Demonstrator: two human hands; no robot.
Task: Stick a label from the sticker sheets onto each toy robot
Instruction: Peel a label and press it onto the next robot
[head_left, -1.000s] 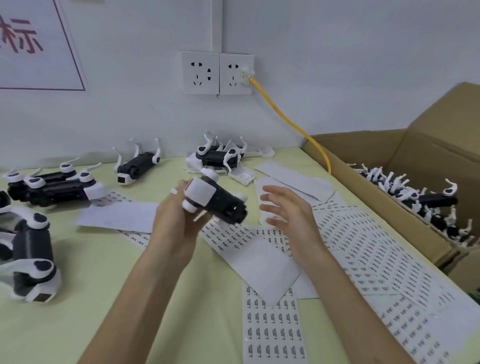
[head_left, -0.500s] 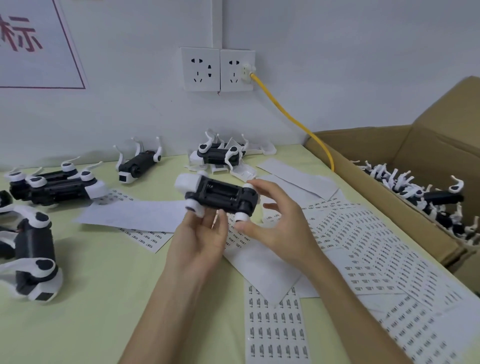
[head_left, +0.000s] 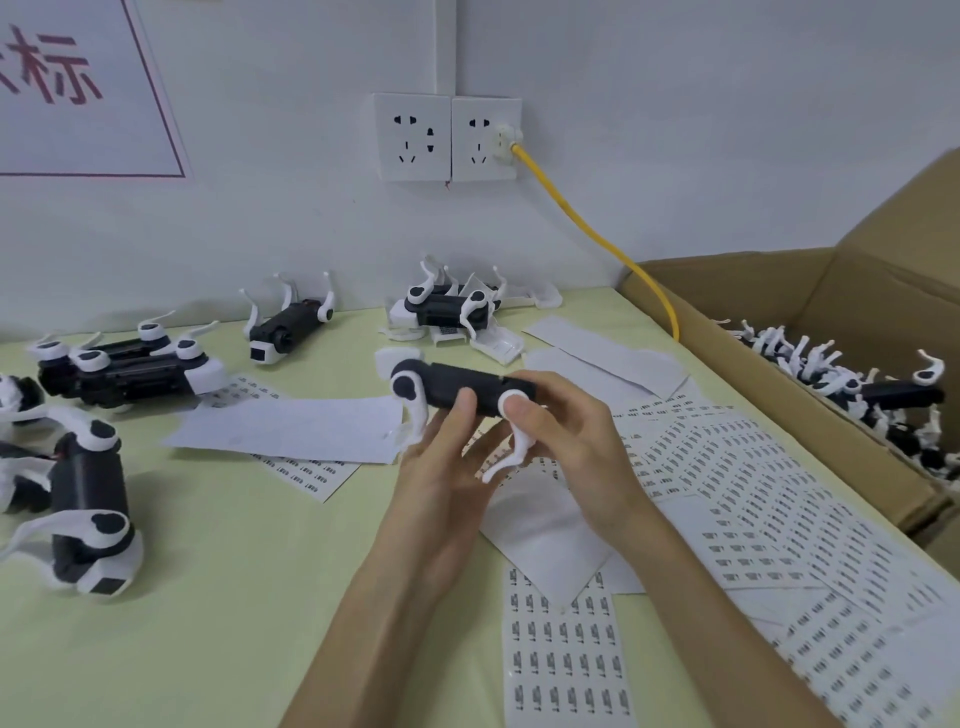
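Observation:
A black-and-white toy robot dog (head_left: 447, 384) is held in the air above the table's middle, lying lengthwise with its white legs pointing down. My left hand (head_left: 441, 467) grips its body from below, thumb on the near side. My right hand (head_left: 566, 436) holds its right end, thumb on the white hip joint. Sticker sheets (head_left: 566, 660) with rows of small printed labels lie under and to the right of my hands.
Several more toy robots lie on the pale green table at the left (head_left: 88, 514), back left (head_left: 130, 369) and back middle (head_left: 447, 306). An open cardboard box (head_left: 779, 415) at the right holds several robots. A yellow cable (head_left: 587, 228) runs from the wall socket.
The robot has been rolled in my hands, so its legs point down now. My right hand, free a second ago, has taken hold of its right end.

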